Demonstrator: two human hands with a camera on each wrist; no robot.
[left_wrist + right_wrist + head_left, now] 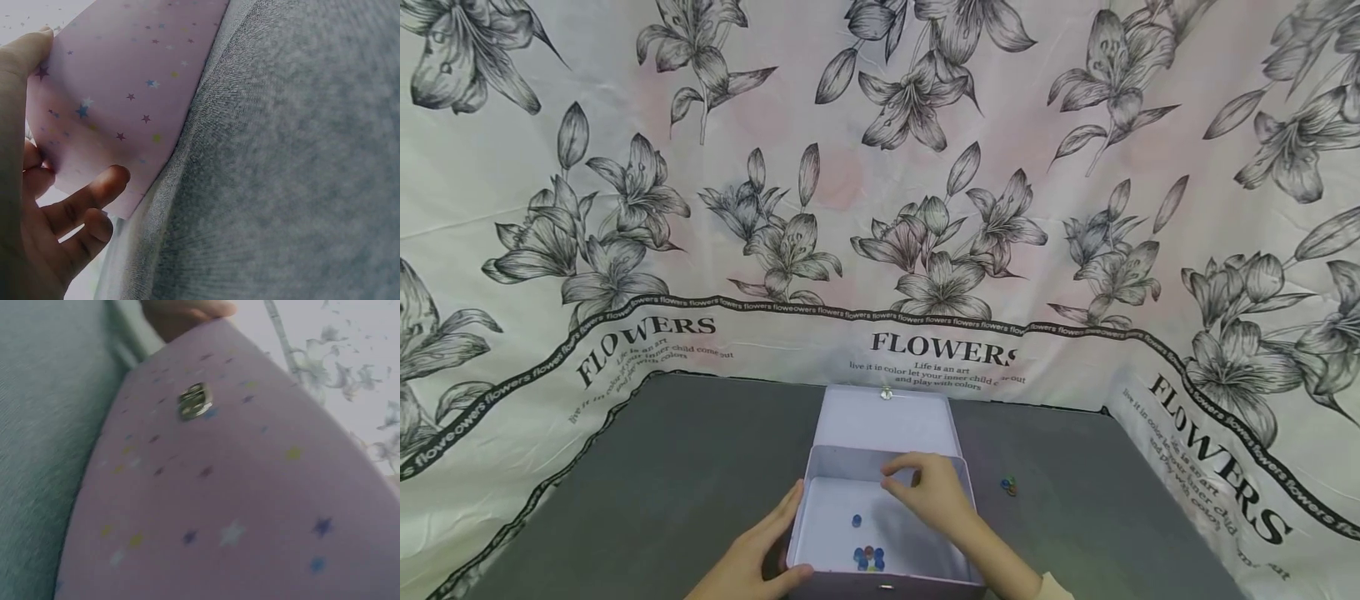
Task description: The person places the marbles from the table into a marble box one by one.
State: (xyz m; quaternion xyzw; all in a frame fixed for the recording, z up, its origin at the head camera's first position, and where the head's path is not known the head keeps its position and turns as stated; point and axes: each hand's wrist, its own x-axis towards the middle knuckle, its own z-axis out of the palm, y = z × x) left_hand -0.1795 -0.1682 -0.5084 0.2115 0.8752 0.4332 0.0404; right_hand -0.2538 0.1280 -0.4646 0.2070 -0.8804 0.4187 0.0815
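Note:
An open metal-looking box [880, 575], pale inside and pink with stars outside, stands in front of me. My left hand [763, 542] rests against its left side, thumb at the front corner and fingers along the rim. In the left wrist view, the thumb and fingers [103, 187] are spread against the starry wall. My right hand [936, 492] hovers over the box, thumb and index fingertips close together with nothing showing between them. One blue marble [857, 520] lies alone on the box floor. Several blue, red and yellowish marbles [869, 559] cluster near the front wall.
The box's lid [883, 421] lies tilted back behind it, with a small clasp [887, 393] on its far edge. A few small marbles [1009, 485] sit on the grey tabletop [1075, 517] right of the box. A flower-printed cloth [820, 275] hangs around the table.

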